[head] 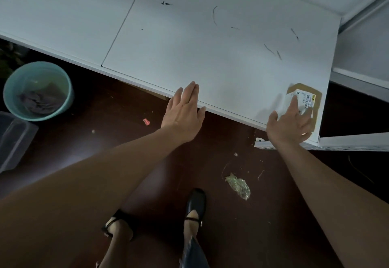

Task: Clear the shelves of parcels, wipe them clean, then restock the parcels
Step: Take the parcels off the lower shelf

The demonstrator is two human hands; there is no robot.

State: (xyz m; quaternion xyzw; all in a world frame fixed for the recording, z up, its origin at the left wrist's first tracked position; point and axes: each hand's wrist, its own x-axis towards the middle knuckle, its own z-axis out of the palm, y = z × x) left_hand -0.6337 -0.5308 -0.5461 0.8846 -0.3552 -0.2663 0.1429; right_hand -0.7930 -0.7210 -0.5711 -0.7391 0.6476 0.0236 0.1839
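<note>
A parcel (305,103) lies on the shelf (210,46) at its front right corner, under the right hand (289,123), while the left hand (183,114) rests on the front edge further left and a bucket (37,91) holding a cloth (37,101) stands on the floor (189,162) far left.

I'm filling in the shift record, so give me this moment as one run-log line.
stage: restocking | right hand: fingers spread on parcel at shelf front corner | left hand: flat on shelf edge | cloth: in bucket
</note>
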